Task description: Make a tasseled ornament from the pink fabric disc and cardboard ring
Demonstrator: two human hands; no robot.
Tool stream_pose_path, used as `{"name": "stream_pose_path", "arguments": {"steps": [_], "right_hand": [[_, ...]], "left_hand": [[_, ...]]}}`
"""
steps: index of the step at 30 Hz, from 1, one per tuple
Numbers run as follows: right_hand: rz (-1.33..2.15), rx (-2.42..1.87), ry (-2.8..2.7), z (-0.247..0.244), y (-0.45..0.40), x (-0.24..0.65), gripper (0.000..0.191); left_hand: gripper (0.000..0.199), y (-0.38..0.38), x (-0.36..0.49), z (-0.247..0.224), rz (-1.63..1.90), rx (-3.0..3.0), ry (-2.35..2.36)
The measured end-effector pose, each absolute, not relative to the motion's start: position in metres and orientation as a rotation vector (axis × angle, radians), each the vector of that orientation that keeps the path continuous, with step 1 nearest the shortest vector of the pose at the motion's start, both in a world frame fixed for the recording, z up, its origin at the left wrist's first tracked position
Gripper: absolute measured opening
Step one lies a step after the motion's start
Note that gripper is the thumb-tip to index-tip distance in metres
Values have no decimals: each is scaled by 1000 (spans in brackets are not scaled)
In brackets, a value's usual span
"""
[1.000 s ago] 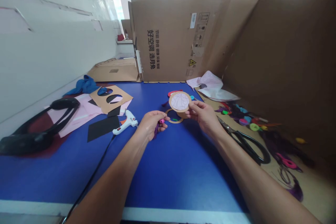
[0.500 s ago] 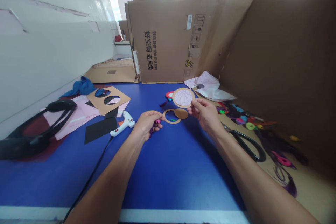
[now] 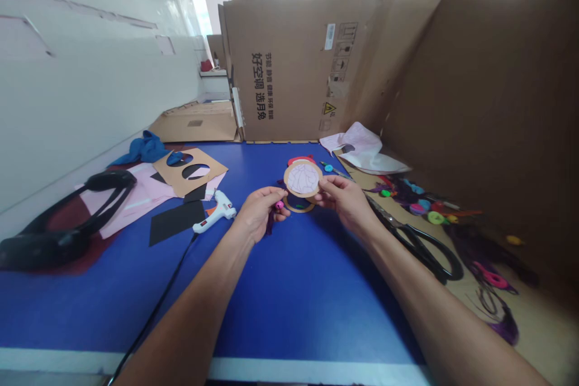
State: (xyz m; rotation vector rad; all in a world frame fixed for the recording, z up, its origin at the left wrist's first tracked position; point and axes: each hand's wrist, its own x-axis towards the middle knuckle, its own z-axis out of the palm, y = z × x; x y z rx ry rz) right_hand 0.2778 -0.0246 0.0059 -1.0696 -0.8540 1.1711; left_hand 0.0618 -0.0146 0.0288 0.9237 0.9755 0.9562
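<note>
Right hand (image 3: 344, 202) is clamped on the edge of a round cardboard disc (image 3: 303, 178) faced with pink veined paper, pinched between thumb and fingers, held up just above the table at about 12 o'clock from the wrists, left hand (image 3: 260, 214) is closed on a pink bead (image 3: 279, 205) with dark purple strands (image 3: 270, 223) hanging below it, hands apart but just beside each other, only the right one on the disc, a cardboard ring (image 3: 298, 206) lies flat under the disc on the blue table (image 3: 289, 295), partly hidden, a red ring (image 3: 301, 160) sits just behind the disc at 12 o'clock, white glue gun (image 3: 217, 212) at 9 o'clock from the left hand, its black cord (image 3: 158, 295) running toward 7 o'clock, black paper (image 3: 176, 223) beside it, cardboard stencil (image 3: 187, 172) with round holes at 10 o'clock on pink paper (image 3: 136, 199), blue cloth (image 3: 142, 149) past that, black-handled scissors (image 3: 420, 250) at 3 o'clock off the table edge, colourful pompoms (image 3: 420, 208) beyond them, white sheet (image 3: 362, 148) at 2 o'clock, big cardboard box (image 3: 289, 66) at 12 o'clock
</note>
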Motion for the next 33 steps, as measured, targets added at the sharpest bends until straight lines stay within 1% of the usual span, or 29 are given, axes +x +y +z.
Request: {"name": "stream_pose_path", "arguments": {"steps": [8,20,22,26,28,30,33], "right_hand": [[1247,-1119,-963,5,-27,276,43],[1227,-1191,-1107,7,-30,272,45],[1116,-1219,-1165,6,-30,273,41],[590,-1265,-1293,7,-30,273,24],[383,-1276,-1392,10,-31,272,18],[281,-1262,-1488,12,-34,270,16],[223,-1257,-1564,14,-38,265,15]], "left_hand": [[6,-12,60,28,968,905,964],[7,-14,65,26,969,902,1019],[7,-14,66,24,972,922,1025],[7,-16,68,22,958,986,1043],[8,-18,70,21,951,1018,1050],[9,-20,73,21,948,1041,1051],[10,-24,76,20,940,1073,1056]]}}
